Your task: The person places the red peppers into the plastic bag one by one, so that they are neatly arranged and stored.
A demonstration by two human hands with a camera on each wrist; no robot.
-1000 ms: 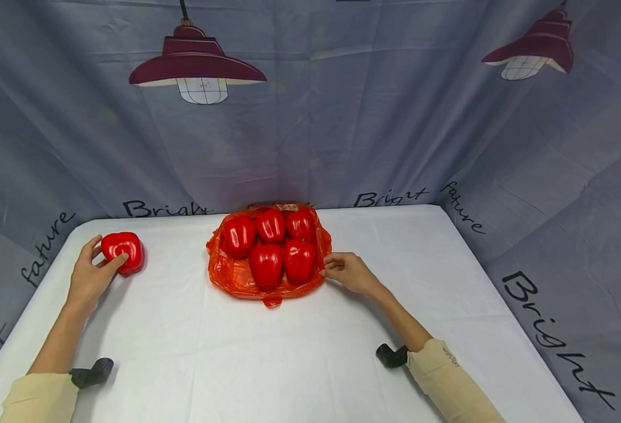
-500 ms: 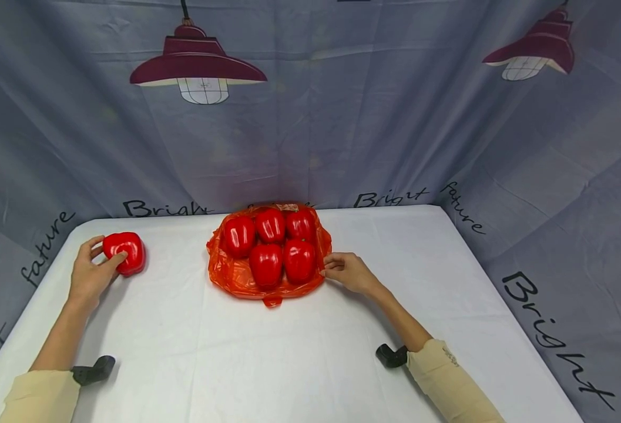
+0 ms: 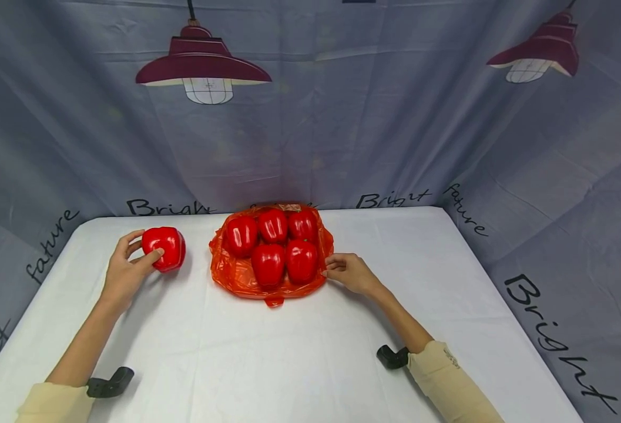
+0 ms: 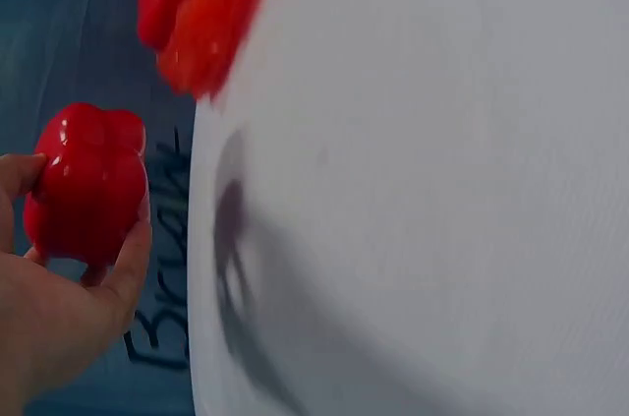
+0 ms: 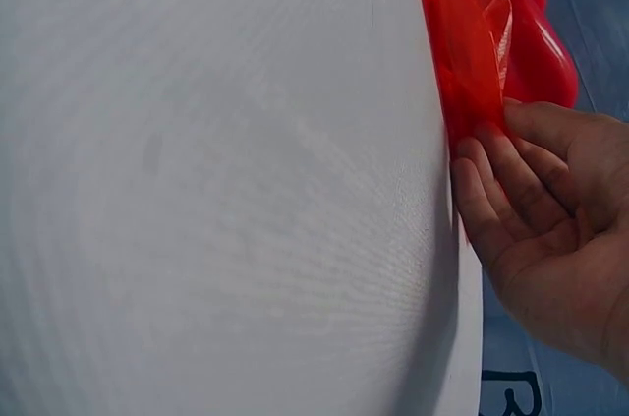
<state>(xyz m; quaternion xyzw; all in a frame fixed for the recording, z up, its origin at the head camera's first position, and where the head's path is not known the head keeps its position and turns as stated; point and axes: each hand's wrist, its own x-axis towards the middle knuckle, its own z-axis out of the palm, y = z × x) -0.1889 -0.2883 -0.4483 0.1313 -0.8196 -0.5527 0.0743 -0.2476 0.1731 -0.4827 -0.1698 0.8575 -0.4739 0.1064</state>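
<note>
My left hand [image 3: 124, 275] grips a shiny red bell pepper [image 3: 168, 248] between thumb and fingers. The left wrist view shows that pepper [image 4: 90, 185] held off the table, with its shadow on the cloth. To its right, a red plastic bag [image 3: 234, 281] lies spread with its mouth turned up. Inside are several red bell peppers [image 3: 268, 265] in two rows. At the bag's right rim, my right hand [image 3: 353, 274] pinches the thin plastic. In the right wrist view, its thumb and fingertips meet on the bag's edge [image 5: 470, 52], beside a pepper.
A white cloth covers the table [image 3: 299, 358]. Behind and to the sides hangs a grey-blue curtain [image 3: 310, 129] printed with lamps and words. Each wrist carries a black camera mount [image 3: 110, 383].
My left hand has carried the bell pepper to the right, toward the bag. The right hand stays at the bag's rim, and the bag and its peppers keep their places.
</note>
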